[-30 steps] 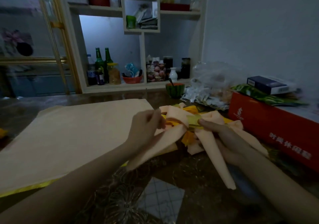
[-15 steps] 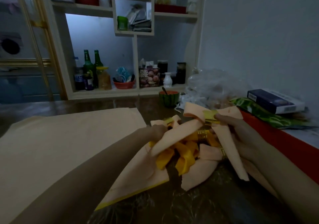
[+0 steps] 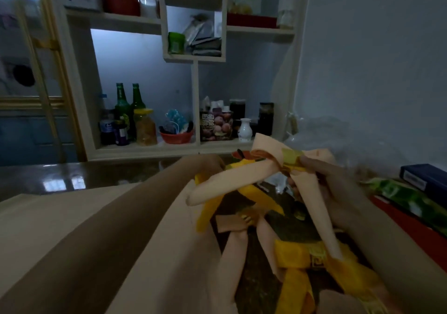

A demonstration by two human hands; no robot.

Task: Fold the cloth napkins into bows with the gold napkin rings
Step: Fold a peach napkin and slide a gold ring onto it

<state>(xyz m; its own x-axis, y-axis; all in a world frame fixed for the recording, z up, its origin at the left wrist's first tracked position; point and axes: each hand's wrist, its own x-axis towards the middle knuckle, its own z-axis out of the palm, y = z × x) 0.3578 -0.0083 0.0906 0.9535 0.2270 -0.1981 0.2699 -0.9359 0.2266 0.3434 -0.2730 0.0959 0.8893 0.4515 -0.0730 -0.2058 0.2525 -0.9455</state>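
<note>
I hold a peach napkin bow [image 3: 232, 180] lifted above the table, its gold ring [image 3: 291, 157] at the knot. My right hand [image 3: 324, 180] pinches the bow at the ring, with one tail hanging down past it. My left hand [image 3: 208, 166] grips the end of the bow's left tail; its fingers are mostly hidden behind the cloth. Below lie finished bows: a yellow one with a gold ring [image 3: 316, 260] and a peach one [image 3: 238, 222]. A flat peach napkin [image 3: 60, 217] lies at the left, under my left forearm.
A red box [image 3: 416, 231] with a green packet [image 3: 406, 195] and a dark blue box [image 3: 425, 178] stands at the right. A crumpled clear plastic bag [image 3: 326, 132] lies behind. The shelf unit [image 3: 193, 149] at the back holds bottles, jars and a white vase.
Both hands have raised the peach bow up and away from the pile. The camera has tilted closer, so the other bows now lie lower in the frame.
</note>
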